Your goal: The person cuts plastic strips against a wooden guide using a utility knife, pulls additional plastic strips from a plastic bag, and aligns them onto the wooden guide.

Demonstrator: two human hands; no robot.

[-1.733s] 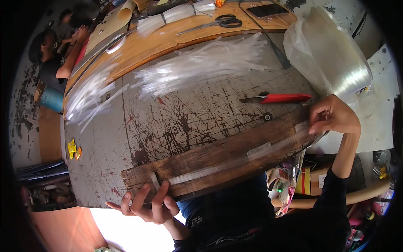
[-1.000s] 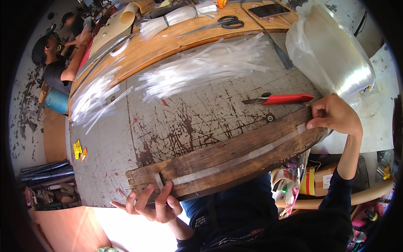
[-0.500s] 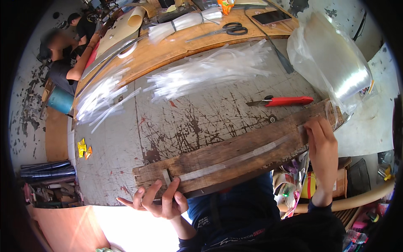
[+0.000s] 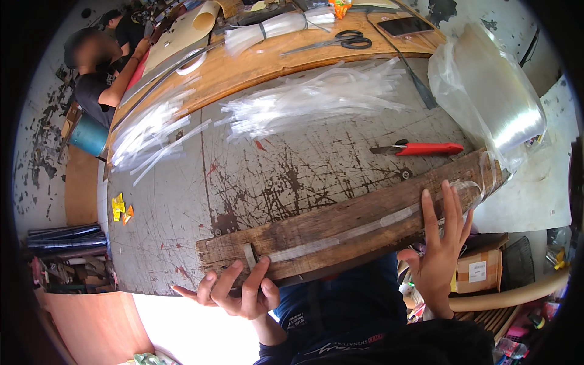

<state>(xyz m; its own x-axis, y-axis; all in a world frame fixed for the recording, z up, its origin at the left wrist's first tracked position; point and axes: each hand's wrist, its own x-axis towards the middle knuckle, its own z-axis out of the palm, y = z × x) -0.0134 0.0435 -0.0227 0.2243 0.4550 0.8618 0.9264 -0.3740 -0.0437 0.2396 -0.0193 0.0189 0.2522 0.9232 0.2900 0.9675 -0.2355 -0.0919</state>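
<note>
Hands (image 4: 234, 295) at both ends of a worn wooden board (image 4: 347, 228) on the scratched worktable (image 4: 170, 219).

Left fingers lay spread, their tips pressing the clear strip (image 4: 340, 236) near the board's left end; the right hand (image 4: 441, 243) rested open and flat, fingers slightly apart, on the right end. Beyond the board lay a red-handled cutter (image 4: 420, 148), a pile of clear strips (image 4: 316, 100), and a bagged spool (image 4: 493, 97).

Open scratched tabletop (image 4: 182, 213) beyond the wooden plank (image 4: 340, 228); red utility knife (image 4: 420, 149) and clear strips (image 4: 316, 97) farther back.
</note>
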